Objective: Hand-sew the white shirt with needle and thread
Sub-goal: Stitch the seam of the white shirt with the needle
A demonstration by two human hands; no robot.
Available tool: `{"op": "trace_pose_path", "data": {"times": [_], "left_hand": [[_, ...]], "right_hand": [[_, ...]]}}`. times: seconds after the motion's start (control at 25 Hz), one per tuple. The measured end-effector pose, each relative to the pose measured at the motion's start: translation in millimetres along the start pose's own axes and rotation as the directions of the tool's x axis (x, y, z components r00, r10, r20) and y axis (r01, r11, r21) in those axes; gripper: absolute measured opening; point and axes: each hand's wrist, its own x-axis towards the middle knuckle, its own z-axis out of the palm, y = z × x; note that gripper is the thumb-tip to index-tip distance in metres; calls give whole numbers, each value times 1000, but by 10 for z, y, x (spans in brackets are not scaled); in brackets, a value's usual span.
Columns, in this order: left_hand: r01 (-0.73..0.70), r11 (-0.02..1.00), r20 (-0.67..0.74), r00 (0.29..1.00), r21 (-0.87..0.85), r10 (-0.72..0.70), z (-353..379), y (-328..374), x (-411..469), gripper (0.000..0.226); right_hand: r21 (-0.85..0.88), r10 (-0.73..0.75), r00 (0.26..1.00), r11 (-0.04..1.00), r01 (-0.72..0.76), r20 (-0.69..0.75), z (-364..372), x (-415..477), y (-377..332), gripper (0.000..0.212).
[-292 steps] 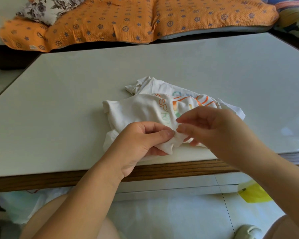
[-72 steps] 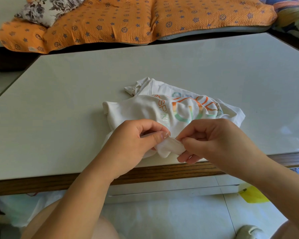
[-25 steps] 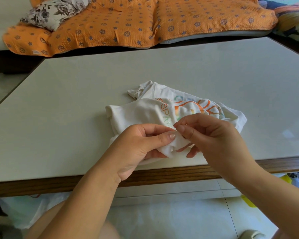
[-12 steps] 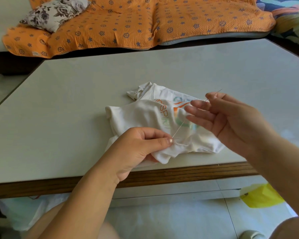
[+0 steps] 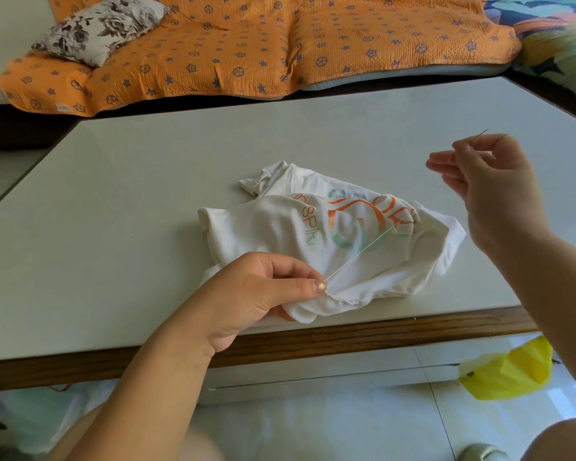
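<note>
Left hand (image 5: 253,294) sits at the near edge of the table (image 5: 130,201), thumb and forefinger pinched together on a bunched fold of the white shirt (image 5: 280,227), the other fingers curled under the cloth. Right hand (image 5: 489,191) is raised off to the right, above the table and clear of the shirt. Its thumb and forefinger nip the needle (image 5: 482,133), whose thin dark tip pokes up past the fingertips, and the remaining fingers fan out loosely to the left.

From the fold beside the left thumb a pale thread (image 5: 359,252) runs in a straight line up and to the right across the shirt's print. Past the orange lettering it gets too faint for me to follow to the needle. The shirt lies crumpled on the near half of the table, orange and green print facing up, its near fold reaching the wooden edge.

Beyond the table an orange quilt (image 5: 280,44) with blue figures is spread out, a flowered cushion (image 5: 97,28) on its left end. Down on the tiled floor (image 5: 313,427) at the right lies a yellow bag (image 5: 509,371).
</note>
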Motion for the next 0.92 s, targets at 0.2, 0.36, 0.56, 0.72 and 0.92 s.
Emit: {"op": "trace_pose_path", "data": {"times": [0.2,0.36,0.56,0.72,0.92], "left_hand": [[2,1000,11,1000,14,-2,-21,41,-31,6],[-1,997,21,1000,80,-1,2,51,-38,11],[-60,998,-11,998,27,60,46,28,-13,9],[-99,994,-75,993,-54,95,101,46,-20,14],[-140,988,-108,983,69,147,29,-12,-22,15]], "right_hand": [[-348,-185,982,924,157,-47,-99,11,55,16],[-431,-197,979,889,154,-56,-167,-3,70,6],[-317,8,986,947,45,165,55,-417,-189,8],[-339,351,741,924,-177,572,235,-1117,-331,10],[-249,303,787,949,-195,537,219,-1173,-331,9]]}}
